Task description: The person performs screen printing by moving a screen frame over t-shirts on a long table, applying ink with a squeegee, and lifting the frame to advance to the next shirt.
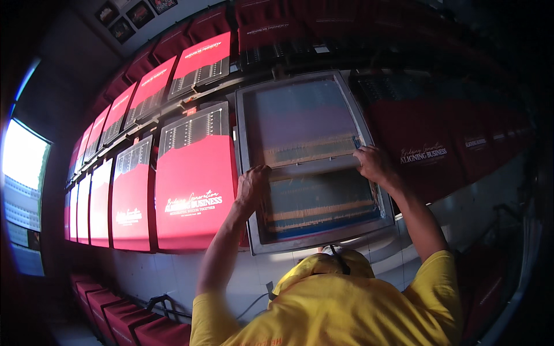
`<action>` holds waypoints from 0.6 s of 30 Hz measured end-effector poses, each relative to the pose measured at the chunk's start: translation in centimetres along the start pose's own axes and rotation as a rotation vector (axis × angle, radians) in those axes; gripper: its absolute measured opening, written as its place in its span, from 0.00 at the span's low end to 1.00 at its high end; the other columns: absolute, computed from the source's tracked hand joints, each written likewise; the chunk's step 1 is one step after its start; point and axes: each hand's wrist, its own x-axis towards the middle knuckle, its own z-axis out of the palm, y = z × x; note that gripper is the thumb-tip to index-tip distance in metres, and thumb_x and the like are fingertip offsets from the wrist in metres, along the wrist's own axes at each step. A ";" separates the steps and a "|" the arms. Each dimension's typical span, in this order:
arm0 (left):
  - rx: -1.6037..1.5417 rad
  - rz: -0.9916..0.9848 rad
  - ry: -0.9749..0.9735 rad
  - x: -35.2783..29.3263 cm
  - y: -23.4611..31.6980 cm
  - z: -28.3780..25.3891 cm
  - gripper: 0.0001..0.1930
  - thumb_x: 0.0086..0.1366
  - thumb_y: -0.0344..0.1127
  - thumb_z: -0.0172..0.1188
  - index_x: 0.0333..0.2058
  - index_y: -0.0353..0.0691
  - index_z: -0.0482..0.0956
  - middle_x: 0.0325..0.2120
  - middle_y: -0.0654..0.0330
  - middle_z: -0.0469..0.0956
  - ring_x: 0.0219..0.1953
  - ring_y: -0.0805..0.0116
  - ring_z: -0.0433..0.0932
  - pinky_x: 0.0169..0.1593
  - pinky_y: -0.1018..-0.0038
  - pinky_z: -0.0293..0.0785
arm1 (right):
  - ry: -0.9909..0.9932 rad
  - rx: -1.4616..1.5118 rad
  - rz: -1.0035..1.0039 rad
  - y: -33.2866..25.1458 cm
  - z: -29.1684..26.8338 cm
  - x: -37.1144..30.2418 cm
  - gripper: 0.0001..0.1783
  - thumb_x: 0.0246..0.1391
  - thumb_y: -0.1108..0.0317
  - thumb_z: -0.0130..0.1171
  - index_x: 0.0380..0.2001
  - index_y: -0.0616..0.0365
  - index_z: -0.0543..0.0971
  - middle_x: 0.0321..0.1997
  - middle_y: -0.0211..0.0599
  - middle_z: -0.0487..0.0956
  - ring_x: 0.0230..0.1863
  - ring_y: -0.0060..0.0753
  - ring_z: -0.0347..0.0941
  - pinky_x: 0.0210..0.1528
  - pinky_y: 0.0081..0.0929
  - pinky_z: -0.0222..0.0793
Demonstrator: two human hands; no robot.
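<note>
A screen-printing frame (245, 130) with a grey rim and a dark mesh lies over the work in front of me. Across its mesh runs a squeegee (311, 164), a long light-brown bar. My left hand (253, 185) is closed around the left end of this bar, near the frame's left side. At the right end, my right hand (374, 165) grips the bar with bent fingers. Streaks of tan show on the mesh above and below the squeegee, and a blue band lies along the lower end. What lies under the mesh is mostly hidden.
Red and black printed fabric panels (193, 173) lie in a row to the left, with a second row (199, 60) behind. More red panels (424, 138) sit in shadow on the right. Folded-looking red pieces (124, 317) line the lower left. A bright window (23, 155) stands far left.
</note>
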 end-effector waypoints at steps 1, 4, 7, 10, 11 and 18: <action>-0.012 0.007 0.040 -1.7 0.9 -0.1 0.15 0.51 0.27 0.60 0.40 0.39 0.77 0.35 0.52 0.79 0.40 0.50 0.81 0.41 0.59 0.78 | 0.016 -0.007 -0.004 -0.7 -0.2 -1.5 0.10 0.43 0.76 0.62 0.32 0.59 0.76 0.37 0.43 0.79 0.45 0.48 0.76 0.48 0.42 0.73; -0.001 -0.013 0.009 -7.4 3.8 -0.3 0.14 0.53 0.25 0.56 0.41 0.34 0.75 0.41 0.49 0.79 0.45 0.51 0.79 0.42 0.60 0.79 | 0.077 -0.017 -0.010 -3.2 -0.5 -6.8 0.13 0.40 0.76 0.62 0.34 0.57 0.76 0.39 0.39 0.77 0.45 0.45 0.75 0.47 0.40 0.73; -0.004 0.034 0.078 -12.7 6.6 1.0 0.19 0.53 0.25 0.55 0.46 0.32 0.74 0.46 0.50 0.78 0.51 0.51 0.77 0.50 0.61 0.77 | 0.156 -0.027 -0.008 -5.1 0.4 -12.3 0.13 0.39 0.78 0.59 0.34 0.56 0.76 0.39 0.35 0.77 0.43 0.43 0.74 0.46 0.39 0.72; -0.018 -0.025 0.012 -16.2 7.5 2.8 0.20 0.52 0.24 0.54 0.47 0.31 0.74 0.51 0.48 0.75 0.56 0.51 0.73 0.55 0.60 0.73 | 0.191 -0.093 -0.029 -5.9 2.8 -15.5 0.13 0.40 0.74 0.61 0.34 0.58 0.76 0.39 0.36 0.76 0.44 0.43 0.74 0.46 0.39 0.71; 0.002 0.000 0.042 -17.0 7.7 3.4 0.22 0.50 0.23 0.55 0.48 0.31 0.73 0.51 0.48 0.74 0.56 0.50 0.73 0.55 0.60 0.73 | 0.203 -0.128 -0.041 -6.1 3.3 -16.3 0.14 0.40 0.72 0.63 0.34 0.58 0.76 0.40 0.36 0.76 0.44 0.43 0.73 0.46 0.39 0.71; 0.053 0.097 0.058 -19.4 8.9 4.9 0.30 0.47 0.20 0.53 0.54 0.23 0.67 0.58 0.41 0.66 0.62 0.44 0.64 0.62 0.58 0.65 | 0.012 -0.158 0.058 -8.0 3.2 -18.8 0.40 0.36 0.51 0.74 0.50 0.60 0.70 0.56 0.39 0.69 0.58 0.45 0.64 0.58 0.43 0.64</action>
